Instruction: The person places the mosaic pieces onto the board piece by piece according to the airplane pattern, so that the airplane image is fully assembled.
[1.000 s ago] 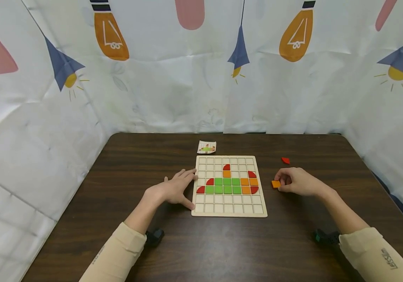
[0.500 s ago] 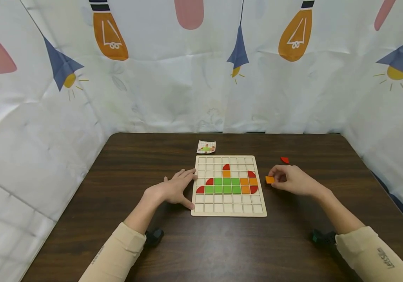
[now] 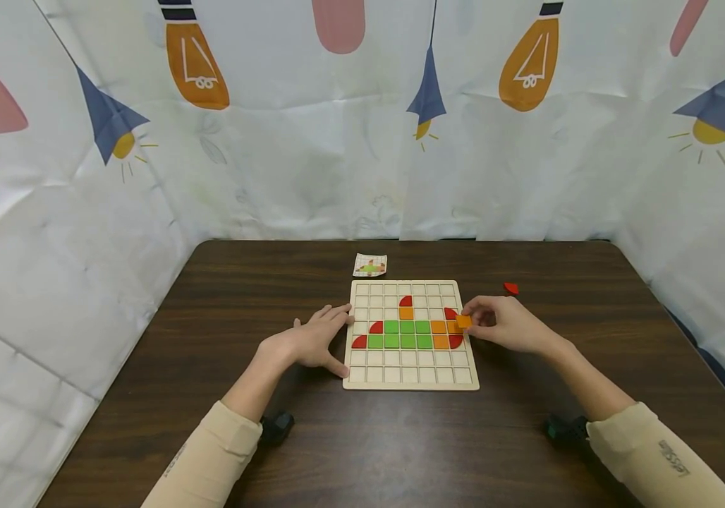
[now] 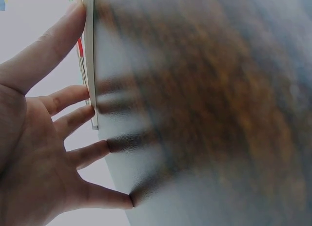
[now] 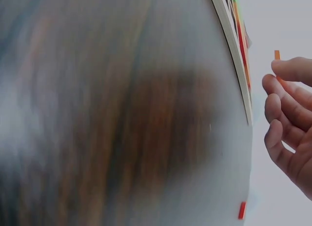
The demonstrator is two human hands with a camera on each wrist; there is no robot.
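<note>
My right hand (image 3: 503,323) pinches an orange square tile (image 3: 463,322) between thumb and fingers, over the right edge of a pale wooden grid board (image 3: 408,377). In the right wrist view the tile (image 5: 277,55) stands up from the fingertips, raised off the board. Green squares (image 3: 407,334), orange squares (image 3: 440,334) and red quarter-round pieces (image 3: 360,342) fill part of the grid. My left hand (image 3: 312,342) lies with fingers spread, its thumb and some fingertips against the board's left edge; the left wrist view shows them touching that edge (image 4: 90,55).
Behind the board lies a small pattern card (image 3: 370,265) with a coloured grid picture. A loose red quarter-round piece (image 3: 511,288) lies on the dark wooden table (image 3: 400,444), right of the board. A printed white curtain (image 3: 312,169) surrounds the table's far side.
My right hand has lifted the orange square tile from the table beside the board and carried it left, over the board's right edge. The left hand stays in place.
</note>
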